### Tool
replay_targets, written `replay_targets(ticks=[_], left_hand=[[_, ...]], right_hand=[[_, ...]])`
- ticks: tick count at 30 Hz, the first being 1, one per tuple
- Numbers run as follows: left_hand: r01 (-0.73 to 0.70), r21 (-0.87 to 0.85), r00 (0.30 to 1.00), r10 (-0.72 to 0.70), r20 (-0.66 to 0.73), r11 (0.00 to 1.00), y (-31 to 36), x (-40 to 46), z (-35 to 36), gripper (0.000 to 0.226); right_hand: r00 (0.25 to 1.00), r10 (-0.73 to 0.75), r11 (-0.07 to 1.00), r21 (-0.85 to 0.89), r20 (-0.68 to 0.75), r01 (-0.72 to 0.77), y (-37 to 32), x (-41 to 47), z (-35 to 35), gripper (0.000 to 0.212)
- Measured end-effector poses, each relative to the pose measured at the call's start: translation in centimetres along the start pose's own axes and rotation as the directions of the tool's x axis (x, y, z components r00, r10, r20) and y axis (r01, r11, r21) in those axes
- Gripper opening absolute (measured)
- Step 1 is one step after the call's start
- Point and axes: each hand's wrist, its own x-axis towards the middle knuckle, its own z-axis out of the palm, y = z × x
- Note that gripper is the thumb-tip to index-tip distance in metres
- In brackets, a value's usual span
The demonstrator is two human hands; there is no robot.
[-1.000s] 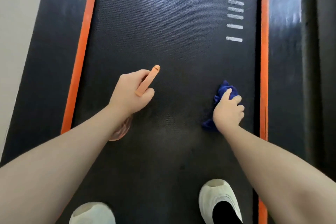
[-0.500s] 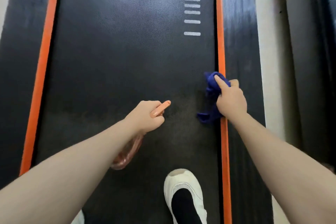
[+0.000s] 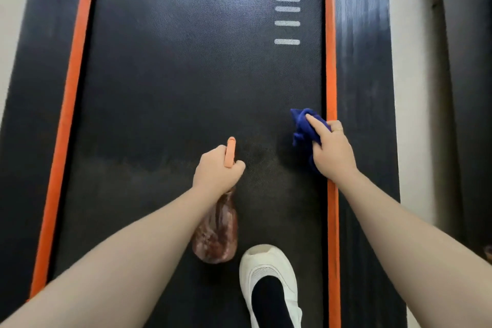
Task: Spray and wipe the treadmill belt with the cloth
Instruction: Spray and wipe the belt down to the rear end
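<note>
1. Blue cloth [image 3: 302, 129] is bunched on the belt [image 3: 186, 88] at its right edge, just beside the orange strip [image 3: 331, 61]; the right hand [image 3: 331, 152] is pinching it, forefinger pressing on top.
2. Left of it, near the middle, the left hand [image 3: 217, 172] is curling round a spray bottle [image 3: 217, 231], whose orange trigger [image 3: 230, 152] is pointing far up the belt.
3. Between the hands a damp, speckled patch [image 3: 257, 152] is showing, so the next wipe likely runs leftward from the cloth, across the belt's long near-to-far axis. The right hand is nearer that patch's right side.
4. A white shoe [image 3: 267, 274] is standing near, behind both hands, out of the cloth's way; white dashes [image 3: 287, 8] are lying far off.
</note>
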Motion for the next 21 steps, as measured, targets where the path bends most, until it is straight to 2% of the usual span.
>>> replay_targets(ticks=[2,5,9,11,13,15,16,17,18,19,20,21], left_hand=[[-0.009,0.034,0.996,0.012,-0.091,0.999,-1.9,-0.9,-1.0,0.016],[-0.047,0.110,0.995,0.056,-0.079,0.993,-3.9,-1.6,-1.4,0.023],[-0.066,0.057,0.995,0.070,-0.072,0.996,-5.1,-1.4,-2.0,0.013],[-0.078,0.013,0.992,0.079,-0.095,0.997,-5.1,-1.5,-2.6,0.009],[-0.104,-0.019,0.989,0.101,-0.105,0.994,-4.7,-1.4,-3.2,0.006],[-0.131,-0.036,0.986,0.127,-0.106,0.991,-4.1,-0.9,-3.7,0.010],[-0.144,-0.048,0.985,0.139,-0.104,0.988,-3.8,-0.7,-3.8,0.016],[-0.158,-0.059,0.984,0.152,-0.098,0.986,-3.5,-0.6,-3.8,0.023],[-0.170,-0.065,0.982,0.164,-0.095,0.983,-3.3,-0.6,-3.9,0.029],[-0.175,-0.062,0.981,0.169,-0.091,0.983,-3.3,-0.6,-3.8,0.033],[-0.171,-0.053,0.982,0.166,-0.088,0.984,-3.3,-0.6,-3.7,0.035],[-0.162,-0.042,0.984,0.158,-0.087,0.986,-3.4,-0.6,-3.6,0.036]], right_hand=[[0.999,-0.037,0.997,-0.071,0.009,0.038,-1.2,1.0,1.1,0.057],[0.996,-0.057,0.969,-0.235,0.066,0.071,-2.1,2.4,2.5,0.062],[0.990,0.022,0.944,-0.329,0.139,0.025,-3.3,4.0,3.4,0.062],[0.972,-0.052,0.941,-0.315,0.229,0.125,-4.6,2.2,4.1,0.061],[0.887,-0.270,0.878,-0.281,0.374,0.386,-5.4,-1.0,5.8,0.059],[0.715,-0.454,0.736,-0.229,0.532,0.637,-5.4,-2.9,6.3,0.059],[0.655,-0.529,0.668,-0.212,0.539,0.714,-4.8,-2.3,6.3,0.059],[0.660,-0.578,0.636,-0.242,0.479,0.733,-4.1,-1.3,6.1,0.058],[0.728,-0.562,0.680,-0.281,0.392,0.677,-3.7,-0.1,5.7,0.056],[0.832,-0.471,0.780,-0.303,0.293,0.548,-3.4,1.1,5.3,0.053],[0.933,-0.313,0.883,-0.307,0.179,0.356,-3.5,1.9,4.8,0.052],[0.984,-0.142,0.934,-0.314,0.105,0.168,-3.7,2.3,4.7,0.052]])
